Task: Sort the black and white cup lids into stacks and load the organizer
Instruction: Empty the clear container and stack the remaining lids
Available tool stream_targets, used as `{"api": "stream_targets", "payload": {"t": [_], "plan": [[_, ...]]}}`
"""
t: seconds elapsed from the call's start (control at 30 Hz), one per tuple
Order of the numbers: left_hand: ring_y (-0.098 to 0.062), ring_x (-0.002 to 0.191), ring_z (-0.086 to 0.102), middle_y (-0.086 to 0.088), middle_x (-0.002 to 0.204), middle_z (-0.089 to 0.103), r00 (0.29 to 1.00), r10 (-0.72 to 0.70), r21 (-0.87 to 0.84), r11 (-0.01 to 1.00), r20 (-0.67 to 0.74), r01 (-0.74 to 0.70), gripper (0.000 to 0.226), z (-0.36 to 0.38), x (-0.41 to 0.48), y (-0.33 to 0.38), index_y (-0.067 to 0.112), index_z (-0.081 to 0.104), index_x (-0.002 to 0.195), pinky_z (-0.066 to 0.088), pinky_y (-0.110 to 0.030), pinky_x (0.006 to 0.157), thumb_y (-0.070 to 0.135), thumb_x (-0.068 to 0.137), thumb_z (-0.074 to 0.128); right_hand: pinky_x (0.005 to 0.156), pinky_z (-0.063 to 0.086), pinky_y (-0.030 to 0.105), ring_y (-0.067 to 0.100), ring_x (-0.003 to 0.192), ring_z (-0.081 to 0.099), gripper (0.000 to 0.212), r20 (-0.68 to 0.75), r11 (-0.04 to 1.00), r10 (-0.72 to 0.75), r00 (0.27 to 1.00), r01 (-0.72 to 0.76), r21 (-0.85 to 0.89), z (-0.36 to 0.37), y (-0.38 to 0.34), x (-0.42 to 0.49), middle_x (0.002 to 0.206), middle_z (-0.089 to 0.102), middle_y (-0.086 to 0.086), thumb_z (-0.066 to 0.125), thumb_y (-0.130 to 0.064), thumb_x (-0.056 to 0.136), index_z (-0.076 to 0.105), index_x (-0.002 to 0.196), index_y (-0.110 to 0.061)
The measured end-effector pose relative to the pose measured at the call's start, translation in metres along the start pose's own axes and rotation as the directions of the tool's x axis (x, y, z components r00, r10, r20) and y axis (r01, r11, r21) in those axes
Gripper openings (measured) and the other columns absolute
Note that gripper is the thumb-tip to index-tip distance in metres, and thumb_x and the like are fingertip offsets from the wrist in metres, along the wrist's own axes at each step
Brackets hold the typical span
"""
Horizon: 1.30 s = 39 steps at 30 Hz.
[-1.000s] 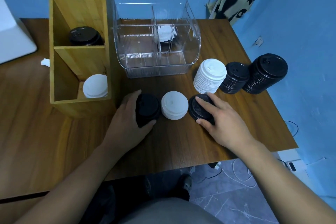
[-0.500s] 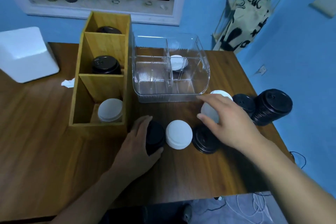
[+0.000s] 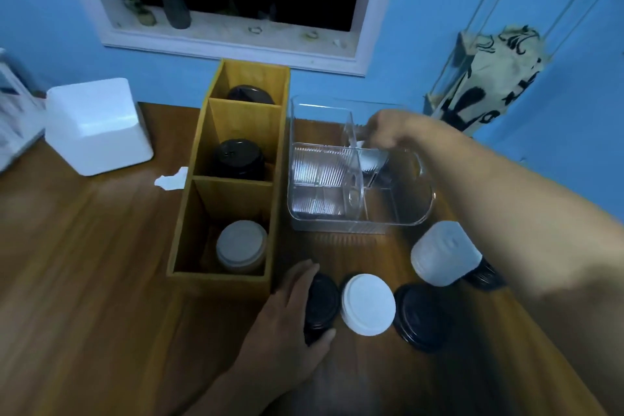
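Note:
My left hand (image 3: 287, 324) grips a short black lid stack (image 3: 322, 302) by the wooden organizer (image 3: 189, 223). That organizer holds white lids (image 3: 241, 245) in its front bay and black lids (image 3: 238, 159) in the middle and back bays. My right hand (image 3: 391, 132) reaches into the clear organizer (image 3: 358, 224), its fingers closed over a blurred white lid (image 3: 368, 159) in a back compartment. On the table in front lie a white lid pile (image 3: 368, 304), a black lid (image 3: 422, 317), a tall white stack (image 3: 442, 253) and a black stack (image 3: 486, 275) partly hidden by my forearm.
A white foam block (image 3: 98, 125) stands at the table's back left, with a paper scrap (image 3: 170, 179) beside the wooden organizer. A vase of flowers (image 3: 175, 10) stands on the window sill behind. A patterned bag (image 3: 489, 84) hangs on the blue wall at right.
My right hand left the front black lid, passed the tall white stack, and now reaches into the clear organizer. The view tilted up. My left hand stayed on its black stack.

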State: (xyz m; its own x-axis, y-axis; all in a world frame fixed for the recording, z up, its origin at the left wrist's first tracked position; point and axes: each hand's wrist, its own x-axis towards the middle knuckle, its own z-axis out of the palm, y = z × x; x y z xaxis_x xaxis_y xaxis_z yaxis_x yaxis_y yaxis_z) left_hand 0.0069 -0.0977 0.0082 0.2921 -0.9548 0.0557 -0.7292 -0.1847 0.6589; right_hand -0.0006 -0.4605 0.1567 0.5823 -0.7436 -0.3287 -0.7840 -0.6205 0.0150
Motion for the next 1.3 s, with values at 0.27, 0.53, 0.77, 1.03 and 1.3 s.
{"api": "stream_targets", "payload": {"t": [0.27, 0.53, 0.77, 1.03, 1.3], "plan": [[0.014, 0.136, 0.017, 0.040, 0.154, -0.011, 1.000, 0.010, -0.050, 0.999, 0.017, -0.009, 0.094, 0.000, 0.002, -0.005, 0.060, -0.004, 0.144, 0.011, -0.001, 0.108, 0.061, 0.081, 0.066, 0.108, 0.045, 0.054, 0.035, 0.128, 0.055, 0.098, 0.497, 0.987, 0.137, 0.857, -0.077, -0.139, 0.019, -0.001, 0.068, 0.150, 0.049, 0.011, 0.083, -0.063, 0.066, 0.053, 0.142, -0.010], [0.016, 0.128, 0.022, 0.042, 0.152, -0.012, 0.999, 0.028, -0.057, 0.998, 0.042, -0.026, 0.090, -0.001, 0.001, -0.003, 0.061, -0.005, 0.143, 0.015, -0.001, 0.105, 0.062, 0.083, 0.063, 0.113, 0.037, 0.060, 0.038, 0.143, 0.039, 0.149, 0.462, 0.993, 0.068, 0.884, -0.015, -0.117, 0.039, 0.013, 0.099, 0.158, 0.041, 0.003, 0.089, -0.079, 0.024, 0.039, 0.153, -0.023], [0.016, 0.127, 0.021, 0.041, 0.152, -0.010, 0.998, 0.038, -0.064, 0.997, 0.041, -0.036, 0.088, -0.003, 0.001, -0.003, 0.060, -0.003, 0.143, 0.012, 0.001, 0.103, 0.062, 0.083, 0.061, 0.120, 0.028, 0.054, 0.032, 0.153, 0.022, 0.093, 0.300, 0.981, 0.040, 0.953, 0.020, -0.194, 0.032, 0.002, 0.063, 0.167, 0.023, 0.005, 0.077, -0.035, 0.088, 0.019, 0.160, -0.026], [0.007, 0.133, 0.032, 0.038, 0.155, -0.003, 0.999, 0.036, -0.048, 0.998, 0.013, -0.035, 0.090, 0.003, 0.000, -0.005, 0.054, 0.004, 0.150, 0.021, -0.006, 0.107, 0.064, 0.080, 0.060, 0.116, 0.035, 0.055, 0.036, 0.141, 0.042, 0.097, 0.329, 0.973, -0.059, 0.942, 0.128, -0.191, 0.022, 0.004, 0.050, 0.154, 0.046, 0.010, 0.082, -0.051, 0.073, 0.040, 0.153, -0.015], [0.012, 0.134, 0.024, 0.041, 0.153, -0.004, 1.000, 0.021, -0.032, 0.999, 0.014, -0.021, 0.088, 0.003, 0.001, -0.004, 0.055, 0.006, 0.148, 0.012, 0.002, 0.104, 0.066, 0.078, 0.059, 0.106, 0.042, 0.047, 0.032, 0.129, 0.049, 0.090, 0.245, 0.971, -0.106, 0.964, 0.154, -0.185, -0.013, 0.009, 0.031, 0.147, 0.048, 0.006, 0.081, -0.054, 0.076, 0.041, 0.148, -0.019]]}}
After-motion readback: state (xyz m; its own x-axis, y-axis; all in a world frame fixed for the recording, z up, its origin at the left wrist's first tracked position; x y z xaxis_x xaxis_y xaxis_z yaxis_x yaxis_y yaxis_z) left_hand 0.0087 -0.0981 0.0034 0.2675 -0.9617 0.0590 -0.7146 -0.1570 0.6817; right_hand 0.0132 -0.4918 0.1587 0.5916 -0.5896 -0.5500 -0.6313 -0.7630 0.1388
